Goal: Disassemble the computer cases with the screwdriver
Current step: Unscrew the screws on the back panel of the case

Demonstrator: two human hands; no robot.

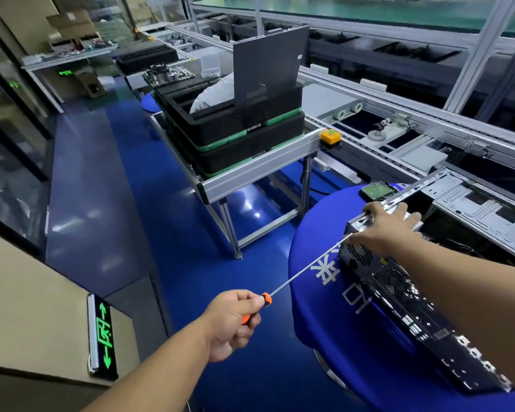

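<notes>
An open computer case lies on a round table with a blue cloth, its perforated rear panel facing me. My left hand grips the orange-and-black handle of a long screwdriver. The thin shaft runs up and right to the case's upper rear corner, where its tip is hidden under my right hand. My right hand rests on that top corner of the case, fingers spread over the edge.
A hard drive lies on the cloth beyond the case. Stacked black trays holding an upright grey panel sit on an aluminium stand to the left. A conveyor line runs behind. Blue floor lies between the stand and the table.
</notes>
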